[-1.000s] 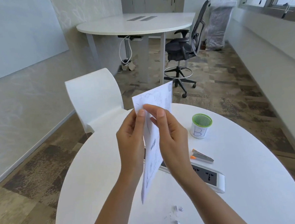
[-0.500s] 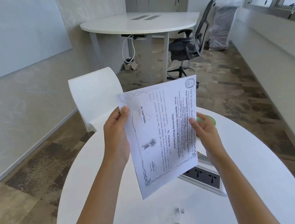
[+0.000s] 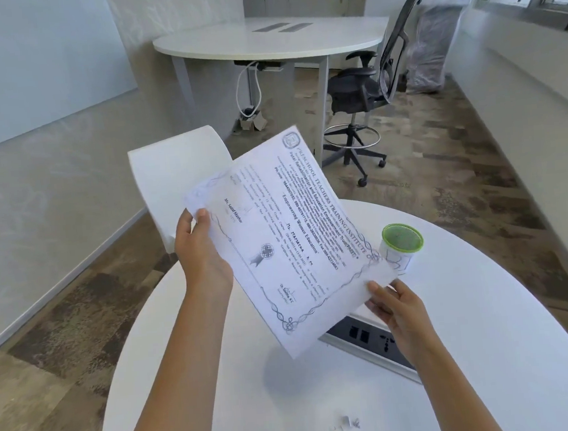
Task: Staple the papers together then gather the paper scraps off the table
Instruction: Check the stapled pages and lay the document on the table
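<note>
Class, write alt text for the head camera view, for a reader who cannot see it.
Two bare hands hold printed papers tilted above a round white table, the left hand at the top corner, the right hand at the lower edge. A green-rimmed cup, a socket panel and paper scraps sit on the table.

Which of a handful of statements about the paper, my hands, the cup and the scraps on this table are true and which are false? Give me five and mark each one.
1. Both hands hold the printed paper up off the table. True: the left hand pinches its upper left edge, the right hand its lower right corner.
2. The green-rimmed cup lies tipped on its side. False: it stands upright, beside the paper's right corner.
3. The paper scraps have been put in the cup. False: they lie on the round white table, near its front edge.
4. A power socket panel is set into the tabletop below the paper. True.
5. The paper is blank. False: it carries printed text and a decorative border.
</note>
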`<action>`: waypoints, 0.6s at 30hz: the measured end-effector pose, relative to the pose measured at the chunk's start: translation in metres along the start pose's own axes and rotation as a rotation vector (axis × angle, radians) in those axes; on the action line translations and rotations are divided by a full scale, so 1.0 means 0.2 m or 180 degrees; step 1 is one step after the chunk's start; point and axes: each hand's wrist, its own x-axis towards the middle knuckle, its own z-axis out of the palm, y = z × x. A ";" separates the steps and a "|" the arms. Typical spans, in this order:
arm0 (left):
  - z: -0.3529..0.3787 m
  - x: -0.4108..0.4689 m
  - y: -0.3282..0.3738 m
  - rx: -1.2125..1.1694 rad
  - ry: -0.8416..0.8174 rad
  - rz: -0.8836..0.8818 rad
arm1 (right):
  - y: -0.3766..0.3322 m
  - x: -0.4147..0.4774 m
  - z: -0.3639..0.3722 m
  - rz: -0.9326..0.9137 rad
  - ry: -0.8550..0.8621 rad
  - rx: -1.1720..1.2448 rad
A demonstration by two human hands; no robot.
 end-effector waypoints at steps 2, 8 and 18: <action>0.00 0.04 -0.04 -0.0077 0.0100 -0.0177 | 0.05 0.02 0.03 0.0250 -0.0108 0.0226; -0.03 0.10 -0.21 -0.0119 0.0632 -0.0556 | 0.21 0.06 0.14 0.0545 -0.0195 -0.0170; -0.36 0.34 -0.41 0.2677 -0.0240 -0.0316 | 0.15 0.20 0.05 -0.0283 0.1012 -0.0756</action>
